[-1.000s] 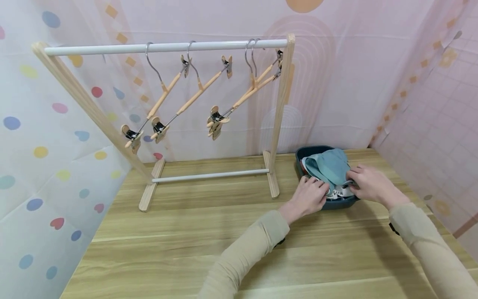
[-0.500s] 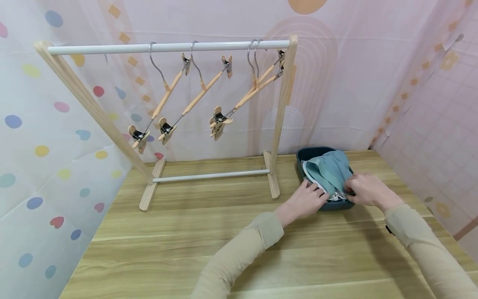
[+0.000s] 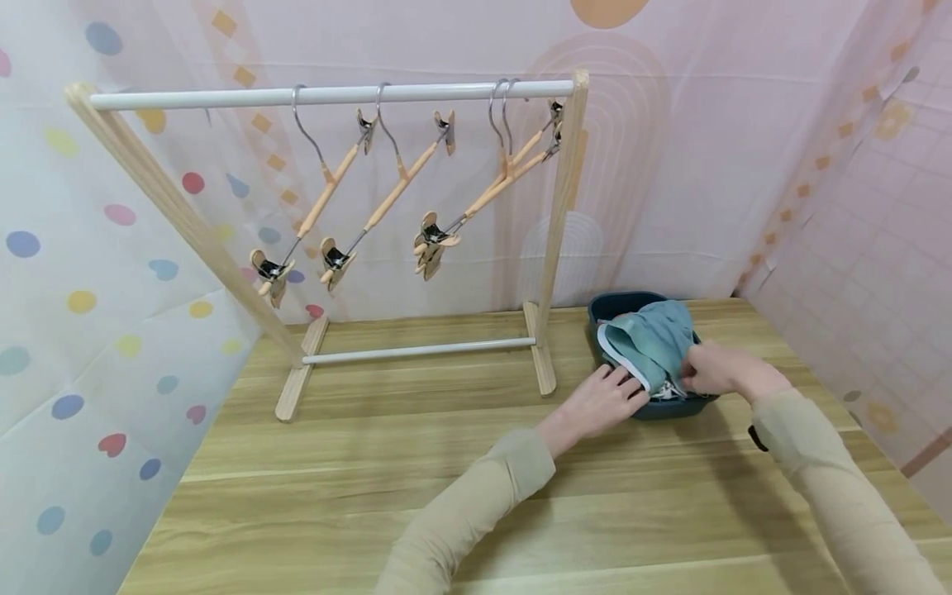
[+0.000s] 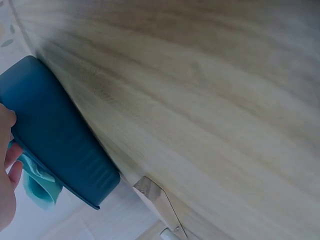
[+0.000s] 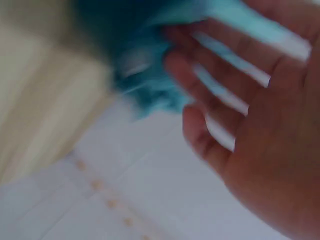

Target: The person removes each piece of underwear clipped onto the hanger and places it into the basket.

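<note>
A teal garment with white trim (image 3: 656, 329) lies bunched in the dark blue bin (image 3: 678, 408), on the right of the table. My left hand (image 3: 597, 402) is over the bin's near left rim, its fingertips pinching the trimmed edge of the garment. In the left wrist view, those fingers (image 4: 15, 172) bend beside the bin's outer wall. On the other side, my right hand (image 3: 725, 369) pinches the garment's near right part; its fingertips are partly hidden. The right wrist view is blurred. White cloth with dark marks (image 3: 665, 392) shows underneath, between the hands.
Left of the bin stands a wooden rack with a white rail (image 3: 245, 97). Several clip hangers (image 3: 394, 194) hang from it, and the nearer rack foot (image 3: 543, 364) is close to the bin. Patterned cloth walls (image 3: 669, 165) enclose the wooden table (image 3: 335, 496).
The trimmed edge of the garment has spread out toward the left, and less white cloth shows beneath. Both hands have shifted slightly left. The hangers sway a little.
</note>
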`<action>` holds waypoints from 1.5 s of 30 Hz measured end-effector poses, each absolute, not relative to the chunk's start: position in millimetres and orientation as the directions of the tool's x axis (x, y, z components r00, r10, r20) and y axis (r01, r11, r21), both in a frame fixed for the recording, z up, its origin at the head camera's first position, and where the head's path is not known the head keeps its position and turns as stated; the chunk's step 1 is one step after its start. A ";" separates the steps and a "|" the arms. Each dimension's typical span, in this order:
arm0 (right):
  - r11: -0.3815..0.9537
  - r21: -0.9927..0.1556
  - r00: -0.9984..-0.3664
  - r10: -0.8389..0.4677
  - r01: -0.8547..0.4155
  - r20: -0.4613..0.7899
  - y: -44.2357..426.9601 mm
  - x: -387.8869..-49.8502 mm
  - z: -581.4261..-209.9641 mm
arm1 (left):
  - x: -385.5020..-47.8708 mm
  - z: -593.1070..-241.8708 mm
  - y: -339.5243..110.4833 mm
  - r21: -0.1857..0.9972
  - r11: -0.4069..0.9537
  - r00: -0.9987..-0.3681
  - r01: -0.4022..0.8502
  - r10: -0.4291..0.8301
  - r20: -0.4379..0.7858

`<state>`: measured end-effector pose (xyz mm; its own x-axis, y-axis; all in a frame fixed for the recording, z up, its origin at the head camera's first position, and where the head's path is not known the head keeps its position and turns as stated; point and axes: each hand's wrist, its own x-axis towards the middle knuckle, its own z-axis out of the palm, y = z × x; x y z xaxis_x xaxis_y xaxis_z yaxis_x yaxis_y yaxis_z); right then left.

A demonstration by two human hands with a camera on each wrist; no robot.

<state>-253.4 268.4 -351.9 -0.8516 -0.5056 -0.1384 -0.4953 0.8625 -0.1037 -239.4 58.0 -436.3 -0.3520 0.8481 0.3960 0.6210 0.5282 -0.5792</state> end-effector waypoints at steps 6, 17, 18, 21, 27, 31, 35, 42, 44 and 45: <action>0.881 0.002 -0.849 -0.456 -0.473 0.267 224.3 -253.8 -339.9 | -239.1 -441.8 55.6 -0.588 0.531 -0.315 0.610 0.843 0.436; 0.904 0.269 -0.875 -0.402 -0.332 0.270 174.6 -281.2 -356.6 | -238.5 -444.3 56.5 -0.583 0.534 -0.297 0.612 0.839 0.457; 0.900 0.285 -0.874 -0.406 -0.330 0.269 174.1 -282.1 -357.2 | -238.6 -444.4 56.5 -0.582 0.535 -0.292 0.612 0.837 0.463; 0.891 0.312 -0.867 -0.417 -0.331 0.273 174.8 -283.2 -358.7 | -239.3 -444.4 56.4 -0.583 0.539 -0.276 0.608 0.832 0.481; 0.877 0.317 -0.841 -0.454 -0.362 0.294 179.6 -286.7 -360.7 | -242.0 -444.5 55.9 -0.579 0.542 -0.266 0.609 0.827 0.495; 0.860 0.296 -0.818 -0.497 -0.416 0.291 187.5 -289.1 -361.0 | -242.9 -444.3 56.3 -0.575 0.541 -0.278 0.614 0.830 0.483; 0.816 0.250 -0.765 -0.577 -0.522 0.286 200.3 -285.0 -356.2 | -242.5 -445.1 56.3 -0.560 0.544 -0.296 0.625 0.829 0.475; 0.715 0.106 -0.688 -0.695 -0.691 0.210 226.7 -266.2 -349.7 | -242.3 -447.3 54.3 -0.539 0.553 -0.311 0.635 0.822 0.477; 0.701 0.085 -0.683 -0.711 -0.708 0.171 232.2 -260.7 -350.6 | -242.9 -447.7 53.8 -0.537 0.555 -0.307 0.636 0.820 0.483; 0.697 0.078 -0.683 -0.715 -0.713 0.149 234.4 -258.1 -351.7 | -243.2 -447.7 53.6 -0.537 0.554 -0.305 0.636 0.820 0.485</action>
<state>-258.1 234.4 -351.7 -0.6830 -0.7151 0.1490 -0.7127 0.6971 0.0781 -243.2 53.6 -447.7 -0.3051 0.8198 0.4845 0.6363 0.5540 -0.5368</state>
